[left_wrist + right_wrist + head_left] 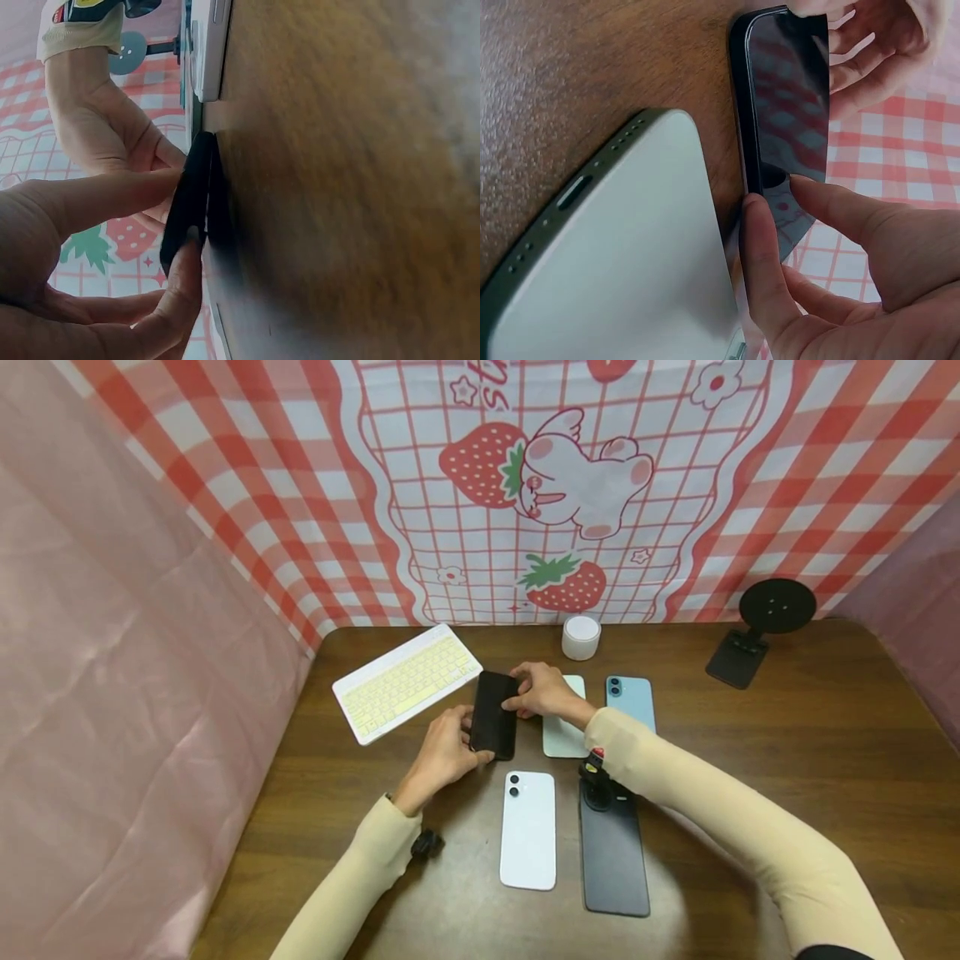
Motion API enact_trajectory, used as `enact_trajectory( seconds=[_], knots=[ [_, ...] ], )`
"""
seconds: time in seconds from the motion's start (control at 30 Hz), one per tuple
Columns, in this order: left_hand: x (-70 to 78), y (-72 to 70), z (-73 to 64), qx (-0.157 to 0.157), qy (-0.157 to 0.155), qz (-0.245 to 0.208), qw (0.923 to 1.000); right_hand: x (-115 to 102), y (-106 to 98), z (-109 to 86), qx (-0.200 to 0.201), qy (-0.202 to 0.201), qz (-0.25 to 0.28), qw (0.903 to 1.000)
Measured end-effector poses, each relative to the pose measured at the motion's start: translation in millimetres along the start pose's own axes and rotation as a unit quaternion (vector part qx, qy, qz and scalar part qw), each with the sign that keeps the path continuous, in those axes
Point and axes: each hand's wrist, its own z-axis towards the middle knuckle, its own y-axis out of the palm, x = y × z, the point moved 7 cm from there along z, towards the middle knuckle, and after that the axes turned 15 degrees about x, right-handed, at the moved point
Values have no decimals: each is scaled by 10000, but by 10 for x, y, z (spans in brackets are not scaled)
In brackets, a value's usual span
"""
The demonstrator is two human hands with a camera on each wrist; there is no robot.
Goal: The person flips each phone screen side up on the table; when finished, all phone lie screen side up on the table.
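Observation:
A black phone [493, 714], its glossy dark screen facing up, is between my two hands right of the keyboard. At its lower left, my left hand [444, 747] grips it, thumb and fingers about its edges. My right hand [546, 691] pinches its right edge, the thumb over the screen and a finger against the side. In the left wrist view, the phone [187, 202] looks slightly tilted off the tabletop, with a dark shadow beside it. A pale green phone [564, 737] lies right beside it, partly under my right hand and wrist.
A white phone [528, 835] and a large dark grey phone [615, 868] lie nearer me; a blue phone [633, 697] is partly under my right sleeve. At the back are a white keyboard with yellow keys [408, 681], a white cylinder [581, 637] and a black stand [757, 631].

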Motion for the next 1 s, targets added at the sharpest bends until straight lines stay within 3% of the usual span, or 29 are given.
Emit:
enact_trajectory(
  seconds=[0.47,1.0],
  knots=[
    [-55,96,36,-100,-222,644,9976,26,-8,23,112,-177,-462,9987],
    [-18,145,103,-261,-152,784,9965,31,-93,60,148,-42,-338,9993]
  ],
)
